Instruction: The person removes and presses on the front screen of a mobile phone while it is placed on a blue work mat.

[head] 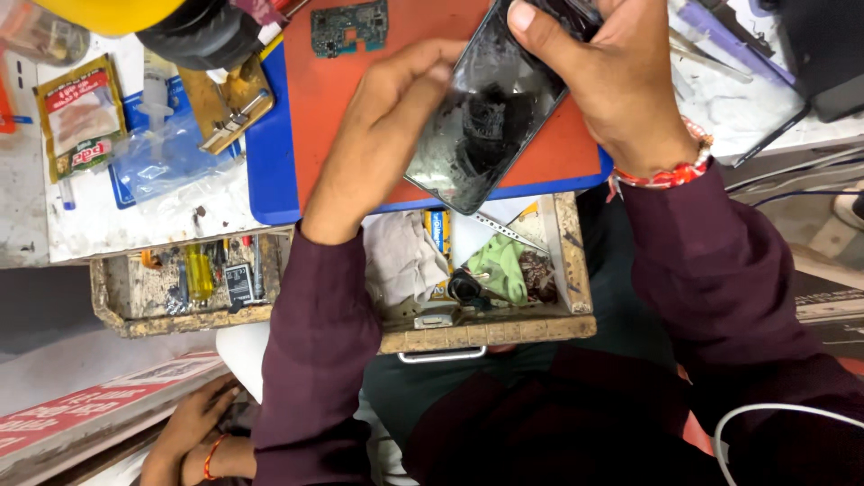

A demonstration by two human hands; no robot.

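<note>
I hold the thin black glossy phone panel point(490, 108) tilted above the orange rubber work mat point(378, 81), which lies on a blue rectangular board point(270, 171) on the white stained surface point(135, 225). My right hand point(621, 81) grips the panel's upper end, thumb across the top edge; my left hand point(387, 135) is loosely curled against its left long edge, fingers point(432, 67) bearing on the rim. Whether they pinch the rim or only press it, I cannot tell. Risk noted: the panel is supported at one end and along one side only, with its lower corner hanging free past the board's front edge, directly over the open wooden drawer point(576, 261). A slip, in my judgement, would drop it among the green cloth point(499, 265), metal tweezers point(504, 232) and other hard pieces there. The surface of the panel looks smeared, which could make the grip less sure. Bending force between my two hands could crack so thin a piece. Room: the mat is bare to the left of my left wrist and offers a flat place to set the panel down; a small green circuit board point(349, 27) lies near its far edge and should be kept apart. Behind my right hand, thin rods and dark cables crowd the surface. A second drawer point(180, 288) of screwdrivers stands open at the left, and another person's hand point(193, 432) rests low left, well apart.
</note>
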